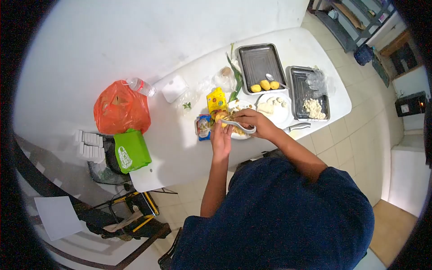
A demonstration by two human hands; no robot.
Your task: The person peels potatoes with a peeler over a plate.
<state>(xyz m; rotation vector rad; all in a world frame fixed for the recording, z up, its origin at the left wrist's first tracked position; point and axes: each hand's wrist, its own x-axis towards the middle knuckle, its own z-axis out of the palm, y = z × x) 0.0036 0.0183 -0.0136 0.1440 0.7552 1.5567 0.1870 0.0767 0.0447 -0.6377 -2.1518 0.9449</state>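
My left hand grips a partly peeled potato near the table's front edge. In my right hand is a peeler with a pale grey handle, its head against or close to the potato. Beneath the hands, a white plate carries peelings and is partly covered. A yellow packet and a blue packet lie just left of the potato. Several yellow peeled potatoes and a spoon rest in a dark baking tray.
A second tray holds a crumbly pale heap and clear plastic. Beside it are a white plate with pale pieces and a knife. Green leafy stalks, a red bag, a bottle and a green bag lie leftward.
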